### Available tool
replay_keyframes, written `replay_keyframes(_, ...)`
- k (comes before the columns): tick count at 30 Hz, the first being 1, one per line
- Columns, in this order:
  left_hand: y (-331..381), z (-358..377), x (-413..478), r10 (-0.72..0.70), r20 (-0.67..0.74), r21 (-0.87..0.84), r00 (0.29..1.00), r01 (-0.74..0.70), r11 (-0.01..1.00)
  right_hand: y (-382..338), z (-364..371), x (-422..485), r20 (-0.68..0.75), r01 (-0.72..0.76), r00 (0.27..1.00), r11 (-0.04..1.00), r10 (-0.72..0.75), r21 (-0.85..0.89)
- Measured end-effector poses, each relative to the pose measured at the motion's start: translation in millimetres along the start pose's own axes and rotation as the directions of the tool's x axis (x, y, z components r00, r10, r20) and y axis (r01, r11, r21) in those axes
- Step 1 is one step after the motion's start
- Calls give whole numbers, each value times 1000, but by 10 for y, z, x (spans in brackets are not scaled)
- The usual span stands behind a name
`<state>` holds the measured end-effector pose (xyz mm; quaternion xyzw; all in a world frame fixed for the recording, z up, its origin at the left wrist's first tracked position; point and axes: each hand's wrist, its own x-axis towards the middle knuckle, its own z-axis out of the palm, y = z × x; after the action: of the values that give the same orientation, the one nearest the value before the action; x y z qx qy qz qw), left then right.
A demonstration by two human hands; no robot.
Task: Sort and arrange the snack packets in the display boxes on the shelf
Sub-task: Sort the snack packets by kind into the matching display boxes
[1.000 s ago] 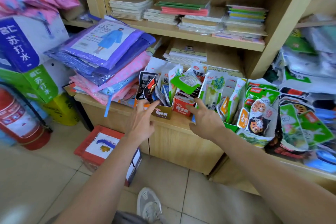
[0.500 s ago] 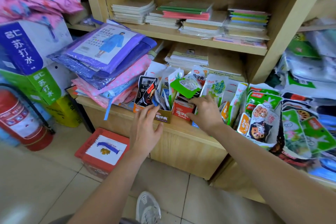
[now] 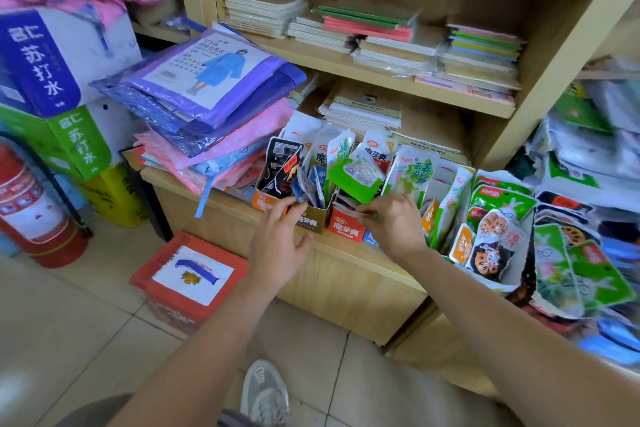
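My left hand (image 3: 277, 246) rests with straight, spread fingers against the near rim of the brown display box (image 3: 313, 220). My right hand (image 3: 394, 224) curls its fingers onto the snack packets (image 3: 353, 177) standing in the red display box (image 3: 346, 227) just right of it, on the shelf (image 3: 363, 256) ledge.

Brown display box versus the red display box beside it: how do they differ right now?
The brown display box has a tan front; the red display box has a red one. The left hand touches the brown box's left corner, while the right hand pinches packets in the red box. Both stand side by side at the shelf edge, holding packets.
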<state>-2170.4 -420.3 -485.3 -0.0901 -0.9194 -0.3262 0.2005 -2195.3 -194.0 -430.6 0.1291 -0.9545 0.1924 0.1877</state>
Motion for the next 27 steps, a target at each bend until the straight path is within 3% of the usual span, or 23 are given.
replay_keyframes(6, 129, -89, -35, -85, 7, -79, 996, 85, 993, -138, -153, -132, 55, -11, 998, 998, 14, -54)
replay_keyframes(9, 310, -184, -27, -104, -217, -160, 971, 70, 985, -138, -310, -249, -16, -66, 998, 996, 67, 59)
replay_keyframes(11, 451, -250, 36, 15, -336, -108, 942, -55, 993, -95, -430, -325, -103, -71, 991, 988, 86, 137)
replay_keyframes(14, 590, -304, 236, 267, -216, 130, 939, -243, 961, -25, -571, -397, -90, -91, 989, 971, 113, 223)
replay_keyframes(16, 605, -269, 405, 296, -88, 260, 951, -265, 929, 65, -607, -410, -1, -121, 992, 952, 127, 283)
replay_keyframes(18, 622, -215, 545, 276, -65, 286, 959, -247, 926, 162, -615, -390, 43, -130, 992, 943, 123, 306)
replay_keyframes(23, 811, -269, 802, 279, -210, 41, 937, -277, 960, 187, -642, -243, 62, -180, 983, 887, 170, 426)
replay_keyframes(27, 995, -404, 895, 256, -322, -114, 912, -305, 945, 128, -645, 60, 10, -127, 990, 842, 143, 524)
